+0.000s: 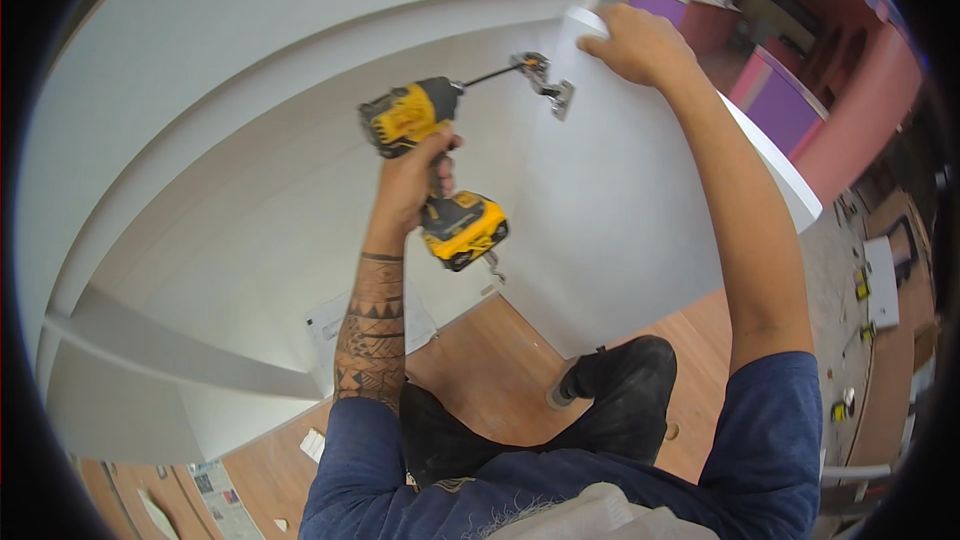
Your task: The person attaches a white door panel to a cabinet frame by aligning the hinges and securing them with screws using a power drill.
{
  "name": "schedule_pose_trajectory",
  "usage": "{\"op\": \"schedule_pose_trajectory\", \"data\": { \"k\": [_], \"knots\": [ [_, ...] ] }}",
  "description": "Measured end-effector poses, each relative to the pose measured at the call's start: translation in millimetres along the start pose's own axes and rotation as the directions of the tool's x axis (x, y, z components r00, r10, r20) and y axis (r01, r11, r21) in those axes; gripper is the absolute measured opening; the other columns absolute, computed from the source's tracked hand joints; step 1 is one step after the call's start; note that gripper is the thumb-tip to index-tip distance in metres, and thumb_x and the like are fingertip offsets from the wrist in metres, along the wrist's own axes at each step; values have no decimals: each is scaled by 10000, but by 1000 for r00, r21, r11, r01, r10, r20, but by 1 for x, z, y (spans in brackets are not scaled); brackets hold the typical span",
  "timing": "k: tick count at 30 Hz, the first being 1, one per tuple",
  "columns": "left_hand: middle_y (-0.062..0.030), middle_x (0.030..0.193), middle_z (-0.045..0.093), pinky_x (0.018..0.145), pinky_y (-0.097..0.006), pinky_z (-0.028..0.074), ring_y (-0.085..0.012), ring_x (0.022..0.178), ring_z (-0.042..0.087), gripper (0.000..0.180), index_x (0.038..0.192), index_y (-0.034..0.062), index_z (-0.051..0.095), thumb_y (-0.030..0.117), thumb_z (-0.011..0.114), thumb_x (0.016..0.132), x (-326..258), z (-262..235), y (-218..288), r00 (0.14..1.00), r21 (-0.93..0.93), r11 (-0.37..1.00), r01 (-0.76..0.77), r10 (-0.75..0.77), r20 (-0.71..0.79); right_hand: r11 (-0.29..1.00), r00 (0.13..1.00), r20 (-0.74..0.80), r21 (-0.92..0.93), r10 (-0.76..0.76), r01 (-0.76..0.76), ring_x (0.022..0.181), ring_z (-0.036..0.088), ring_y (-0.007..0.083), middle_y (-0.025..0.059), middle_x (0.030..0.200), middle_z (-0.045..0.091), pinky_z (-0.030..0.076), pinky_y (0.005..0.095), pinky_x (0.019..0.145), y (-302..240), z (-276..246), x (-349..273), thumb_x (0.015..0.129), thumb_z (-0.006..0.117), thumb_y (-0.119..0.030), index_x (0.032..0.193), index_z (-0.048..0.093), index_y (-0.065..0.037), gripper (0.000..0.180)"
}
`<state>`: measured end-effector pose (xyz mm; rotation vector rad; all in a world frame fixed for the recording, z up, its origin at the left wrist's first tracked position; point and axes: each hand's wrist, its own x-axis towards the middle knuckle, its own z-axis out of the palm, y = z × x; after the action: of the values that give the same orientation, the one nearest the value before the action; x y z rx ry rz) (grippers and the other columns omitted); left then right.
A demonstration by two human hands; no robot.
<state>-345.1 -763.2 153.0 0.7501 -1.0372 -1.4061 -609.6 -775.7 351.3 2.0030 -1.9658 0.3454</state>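
Note:
Wrapped around the grip of a yellow-and-black cordless drill driver (pixel 405 118) is my left hand (pixel 418 176). The tool's long thin bit (pixel 490 75) reaches to a metal cabinet hinge (pixel 545 78), its tip at the hinge's upper plate. This hinge joins the white cabinet side to a white door panel (pixel 620 200), which stands swung out. My right hand (pixel 640 43) grips the top edge of the door, thumb on the inner face and fingers over the far side. A second hinge (pixel 494 265) shows lower down, partly behind the drill's battery.
A white shelf (pixel 180 350) crosses the cabinet at the left. Paper sheets (pixel 330 325) lie by my left forearm. My bent leg (pixel 625 380) is close below the door, over a wooden floor (pixel 490 330). Purple-and-pink counters (pixel 770 100) and yellow tools (pixel 862 285) are at the right.

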Motion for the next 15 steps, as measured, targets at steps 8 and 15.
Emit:
{"op": "schedule_pose_trajectory", "data": {
  "k": [8, 15],
  "knots": [
    [-15, 646, 576, 462, -277, 453, -123, 480, 547, 262, 1061, 1, 696, 250, 713, 979, -74, -9, -52, 993, -151, 987, -54, 37, -113, 999, 1000, 25, 46, -9, 7, 1170, 681, 395, 205, 1246, 720, 539, 510, 997, 15, -1, 4, 909, 730, -414, 1290, 696, -107, 490],
    [-7, 665, 586, 479, -273, 459, -118, 505, 546, 201, 1033, 30, 705, 206, 755, 951, -173, -83, -116, 920, -270, 960, 73, -169, -354, 884, 649, -757, 252, -73, 394, 1016, 709, 358, 156, 1137, 711, 547, 450, 923, -51, -83, -16, 895, 782, -334, 1215, 714, -72, 419]
  ]
}}
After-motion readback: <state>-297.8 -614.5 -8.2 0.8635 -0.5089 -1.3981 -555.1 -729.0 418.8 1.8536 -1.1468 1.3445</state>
